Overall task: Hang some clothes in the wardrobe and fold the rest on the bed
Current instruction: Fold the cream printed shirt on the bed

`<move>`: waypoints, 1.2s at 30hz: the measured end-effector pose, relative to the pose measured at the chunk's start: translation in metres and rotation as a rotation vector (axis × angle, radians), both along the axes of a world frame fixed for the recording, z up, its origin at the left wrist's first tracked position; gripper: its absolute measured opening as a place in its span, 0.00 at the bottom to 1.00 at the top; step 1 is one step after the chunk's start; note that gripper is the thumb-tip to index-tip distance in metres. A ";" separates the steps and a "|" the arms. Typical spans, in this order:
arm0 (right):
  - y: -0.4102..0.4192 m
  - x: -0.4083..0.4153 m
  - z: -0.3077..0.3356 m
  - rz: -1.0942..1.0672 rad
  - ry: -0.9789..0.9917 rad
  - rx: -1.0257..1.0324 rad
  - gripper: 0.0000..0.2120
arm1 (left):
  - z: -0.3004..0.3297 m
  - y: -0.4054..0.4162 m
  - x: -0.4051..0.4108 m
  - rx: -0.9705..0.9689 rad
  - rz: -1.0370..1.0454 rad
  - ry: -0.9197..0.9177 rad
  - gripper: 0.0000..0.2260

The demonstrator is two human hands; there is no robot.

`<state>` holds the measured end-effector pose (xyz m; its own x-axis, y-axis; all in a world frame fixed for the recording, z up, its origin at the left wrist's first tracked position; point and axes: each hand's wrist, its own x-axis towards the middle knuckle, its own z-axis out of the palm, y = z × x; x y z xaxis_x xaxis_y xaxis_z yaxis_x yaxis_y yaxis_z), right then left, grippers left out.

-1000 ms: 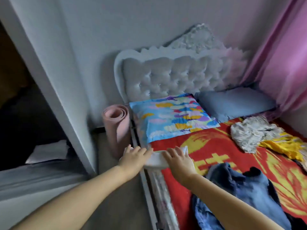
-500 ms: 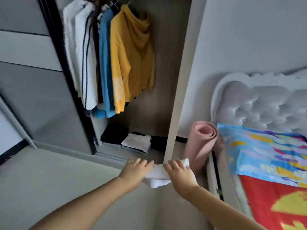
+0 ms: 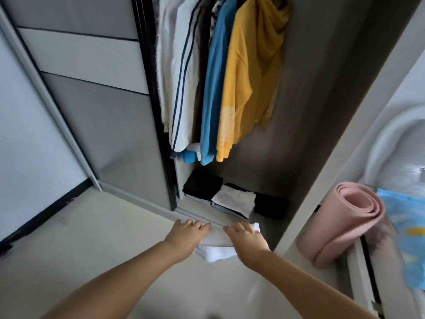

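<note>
left hand [image 3: 187, 236] and right hand [image 3: 246, 238] grip a folded white cloth [image 3: 216, 248] between them, held before the open wardrobe [image 3: 264, 157]. shirts [image 3: 216, 77] already hang; folded piles [image 3: 234, 200] lie below. this piece isn't stowed yet.

I can read no text, label, brand, number or sign anywhere from here. The yellow hoodie [image 3: 250, 72] has a pale patch low on its front, but I cannot make out letters in it. The white top [image 3: 181, 72] carries only dark stripes. The pillow [image 3: 407, 231] shows coloured shapes, no words.
</note>
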<state>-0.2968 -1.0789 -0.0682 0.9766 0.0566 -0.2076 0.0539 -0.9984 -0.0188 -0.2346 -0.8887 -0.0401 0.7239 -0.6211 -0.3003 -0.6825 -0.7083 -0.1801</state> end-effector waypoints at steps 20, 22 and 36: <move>-0.148 0.224 -0.286 -0.296 0.180 0.135 0.33 | -0.290 -0.177 0.271 0.050 -0.227 0.187 0.32; -0.159 0.245 -0.344 -0.341 0.148 0.129 0.32 | -0.347 -0.195 0.297 0.025 -0.277 0.151 0.32; -0.249 0.441 -0.488 -0.324 -0.530 0.005 0.26 | -0.496 -0.292 0.515 -0.286 -0.351 -0.248 0.28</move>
